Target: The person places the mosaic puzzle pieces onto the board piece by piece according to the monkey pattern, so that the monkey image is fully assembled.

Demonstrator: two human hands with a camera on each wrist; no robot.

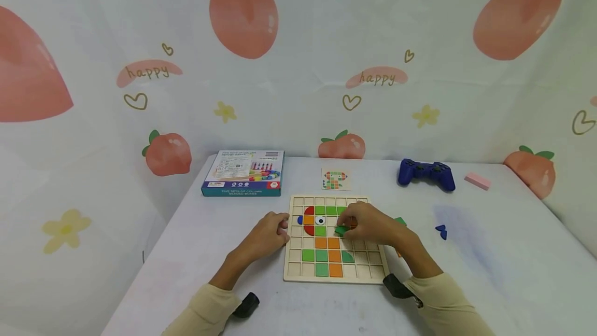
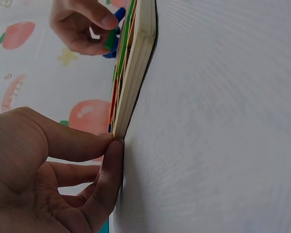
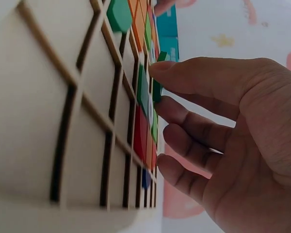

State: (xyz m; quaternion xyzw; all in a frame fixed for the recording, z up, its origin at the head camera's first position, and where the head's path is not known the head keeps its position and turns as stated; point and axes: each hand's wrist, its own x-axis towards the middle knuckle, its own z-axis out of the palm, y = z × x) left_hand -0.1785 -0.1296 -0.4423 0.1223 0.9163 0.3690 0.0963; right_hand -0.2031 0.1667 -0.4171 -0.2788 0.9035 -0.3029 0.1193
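Observation:
A wooden grid board (image 1: pixel 294 245) lies on the table, partly filled with colored tiles. These include red rounded pieces (image 1: pixel 309 210), orange squares (image 1: pixel 333 243), green squares (image 1: pixel 308 255) and a white eye tile (image 1: pixel 320 220). At the board's left edge, my left hand (image 1: pixel 266 235) pinches the rim between thumb and forefinger, as the left wrist view shows. My right hand (image 1: pixel 373 223) reaches over the board's right half. Between its thumb and index finger it pinches a dark green tile (image 3: pixel 157 90), held tilted close over the grid. That hand hides several cells behind it.
A boxed bead set (image 1: pixel 242 175) lies at the back left, with a pattern card (image 1: pixel 336 179) behind the board. Back right are a blue game controller (image 1: pixel 425 174) and a pink block (image 1: pixel 478 181). Small blue pieces (image 1: pixel 442 231) and a green tile (image 1: pixel 400 220) lie right of the board.

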